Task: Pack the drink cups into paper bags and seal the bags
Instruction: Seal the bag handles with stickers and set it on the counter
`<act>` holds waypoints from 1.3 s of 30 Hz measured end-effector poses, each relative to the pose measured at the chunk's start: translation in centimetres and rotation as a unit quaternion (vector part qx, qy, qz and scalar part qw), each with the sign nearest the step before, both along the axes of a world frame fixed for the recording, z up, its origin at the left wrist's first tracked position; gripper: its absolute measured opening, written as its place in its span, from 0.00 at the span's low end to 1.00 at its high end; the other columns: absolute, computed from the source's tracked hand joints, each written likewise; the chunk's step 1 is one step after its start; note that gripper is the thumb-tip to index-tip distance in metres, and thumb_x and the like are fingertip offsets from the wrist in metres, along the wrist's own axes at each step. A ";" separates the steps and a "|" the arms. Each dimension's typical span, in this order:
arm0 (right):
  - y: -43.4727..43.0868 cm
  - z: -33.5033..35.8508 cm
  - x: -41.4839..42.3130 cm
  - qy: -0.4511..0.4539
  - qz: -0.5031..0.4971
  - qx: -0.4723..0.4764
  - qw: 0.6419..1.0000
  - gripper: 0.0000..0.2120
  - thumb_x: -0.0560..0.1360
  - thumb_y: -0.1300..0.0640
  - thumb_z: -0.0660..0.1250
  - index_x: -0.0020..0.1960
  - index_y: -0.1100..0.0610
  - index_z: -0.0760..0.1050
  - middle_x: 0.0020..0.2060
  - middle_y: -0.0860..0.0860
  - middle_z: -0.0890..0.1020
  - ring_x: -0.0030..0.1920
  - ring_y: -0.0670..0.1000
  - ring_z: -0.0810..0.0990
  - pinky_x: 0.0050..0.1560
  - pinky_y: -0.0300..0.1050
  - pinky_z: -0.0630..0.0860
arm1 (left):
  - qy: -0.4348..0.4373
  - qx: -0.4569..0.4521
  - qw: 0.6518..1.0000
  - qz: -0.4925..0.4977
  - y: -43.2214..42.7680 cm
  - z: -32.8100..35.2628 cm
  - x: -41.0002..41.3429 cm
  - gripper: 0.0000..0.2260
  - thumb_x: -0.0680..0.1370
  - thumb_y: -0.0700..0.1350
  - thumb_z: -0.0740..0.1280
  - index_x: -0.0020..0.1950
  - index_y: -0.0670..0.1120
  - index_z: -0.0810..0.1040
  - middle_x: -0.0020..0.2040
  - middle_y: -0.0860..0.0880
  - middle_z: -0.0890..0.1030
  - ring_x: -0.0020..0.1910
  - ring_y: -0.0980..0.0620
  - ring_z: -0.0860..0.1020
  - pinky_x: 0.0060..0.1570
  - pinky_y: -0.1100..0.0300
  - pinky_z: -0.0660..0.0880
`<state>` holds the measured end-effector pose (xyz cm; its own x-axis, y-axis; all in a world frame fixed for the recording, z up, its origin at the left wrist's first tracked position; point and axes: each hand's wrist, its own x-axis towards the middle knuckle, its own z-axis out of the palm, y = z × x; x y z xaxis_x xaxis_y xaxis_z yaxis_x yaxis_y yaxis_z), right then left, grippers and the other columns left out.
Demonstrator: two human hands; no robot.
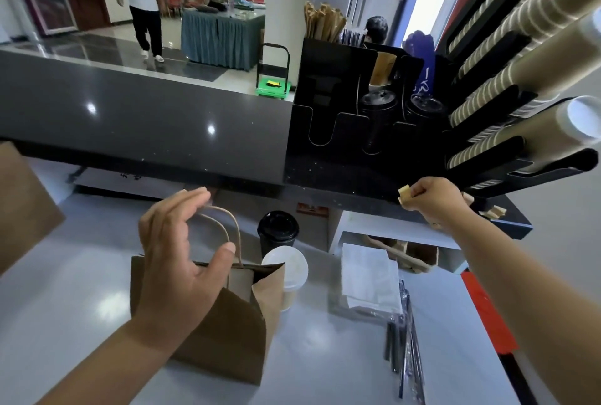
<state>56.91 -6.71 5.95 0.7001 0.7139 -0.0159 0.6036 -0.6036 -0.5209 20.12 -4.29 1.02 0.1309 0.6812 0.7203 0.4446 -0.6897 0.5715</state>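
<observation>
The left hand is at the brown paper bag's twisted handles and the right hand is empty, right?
Not quite. In the head view the right hand pinches a small tan piece; the left hand is at the brown paper bag's twisted handles.

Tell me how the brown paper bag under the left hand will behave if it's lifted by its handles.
The paper bag will probably flex: its mouth gapes and one side folds inward. Its thin cord handles look floppy, so it may swing. It stands upright, so the base is likely stiff. Contents are hidden, so weight is uncertain.
</observation>
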 end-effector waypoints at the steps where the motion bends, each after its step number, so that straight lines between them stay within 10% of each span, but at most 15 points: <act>1: -0.1 -0.1 0.2 0.009 0.015 0.011 1.000 0.07 0.69 0.60 0.73 0.40 0.54 0.76 0.38 0.54 0.78 0.39 0.53 0.75 0.33 0.42 0.68 | 0.000 -0.001 1.000 0.002 -0.1 0.0 0.1 0.26 0.69 0.49 0.63 0.65 0.40 0.69 0.61 0.51 0.69 0.64 0.52 0.64 0.65 0.65 0.60; 10: -0.9 0.0 -0.2 -0.085 -0.003 0.222 0.971 0.04 0.72 0.53 0.71 0.43 0.53 0.80 0.33 0.49 0.80 0.36 0.51 0.79 0.36 0.47 0.76 | 0.003 0.025 0.996 0.083 -1.2 -0.6 0.5 0.21 0.70 0.48 0.63 0.60 0.39 0.72 0.61 0.41 0.74 0.68 0.43 0.64 0.67 0.66 0.54; 16: -2.5 -2.1 -9.1 0.119 0.134 0.251 0.951 0.02 0.75 0.57 0.68 0.44 0.54 0.78 0.28 0.51 0.82 0.25 0.44 0.78 0.24 0.36 0.71 | 0.006 0.136 0.989 0.050 -1.9 -2.0 -0.5 0.21 0.68 0.41 0.63 0.60 0.38 0.69 0.60 0.41 0.69 0.69 0.55 0.60 0.67 0.59 0.59; 24: -3.5 -7.2 -19.4 0.397 0.209 0.211 0.869 0.05 0.80 0.57 0.60 0.54 0.52 0.72 0.45 0.56 0.84 0.34 0.58 0.82 0.27 0.44 0.77 | 0.267 0.183 0.941 -0.095 -0.4 -5.0 -2.4 0.28 0.67 0.58 0.70 0.62 0.46 0.70 0.64 0.50 0.71 0.67 0.47 0.65 0.70 0.51 0.59; 39: -5.0 -8.6 -22.3 0.421 0.143 0.244 0.862 0.05 0.80 0.59 0.58 0.52 0.55 0.73 0.40 0.51 0.85 0.41 0.50 0.85 0.38 0.36 0.78 | 0.420 0.060 0.894 -0.145 2.7 -2.9 -0.8 0.21 0.66 0.66 0.63 0.48 0.53 0.81 0.65 0.51 0.74 0.73 0.47 0.57 0.74 0.49 0.43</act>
<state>34.58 -11.74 -2.61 0.3819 0.9206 -0.0810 -0.0237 -0.0779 -0.9967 19.30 -1.57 -1.88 0.8178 0.4559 0.3513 0.4752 -0.8792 0.0349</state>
